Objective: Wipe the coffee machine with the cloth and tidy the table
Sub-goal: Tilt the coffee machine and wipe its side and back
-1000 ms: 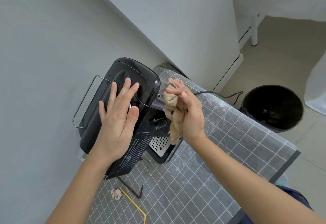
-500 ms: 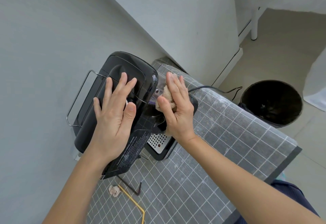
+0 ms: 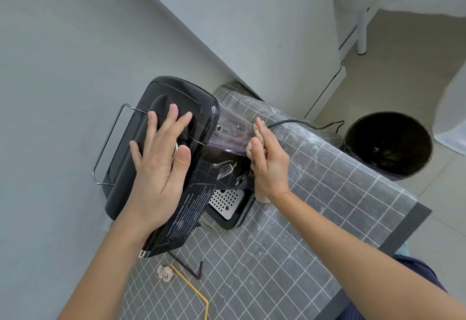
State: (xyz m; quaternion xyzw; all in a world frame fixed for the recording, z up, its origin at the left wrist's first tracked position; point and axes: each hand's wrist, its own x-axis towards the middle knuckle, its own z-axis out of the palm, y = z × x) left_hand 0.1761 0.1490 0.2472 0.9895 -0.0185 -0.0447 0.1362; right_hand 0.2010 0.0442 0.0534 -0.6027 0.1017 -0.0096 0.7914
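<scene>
Scene: I steady the black coffee machine on the grid-patterned table beside the grey wall, wiping its right flank.
Left hand: my left hand lies flat on the glossy top, fingers spread and straight, pressing down as a brace.
Right hand: my right hand holds the beige cloth against the clear water tank, fingers straight and pressed together; a cloth tail hangs below my wrist.
Handling: the machine looks heavy and rigid, its gloss likely slippery, so I would hold it from above. The tank seems thin plastic; gentle pressure suits it. The cloth is soft and bunches easily.
Still to tidy: a crumpled scrap and a yellow strip lie near the table's front edge.
Nearby: a black bin stands on the floor.
</scene>
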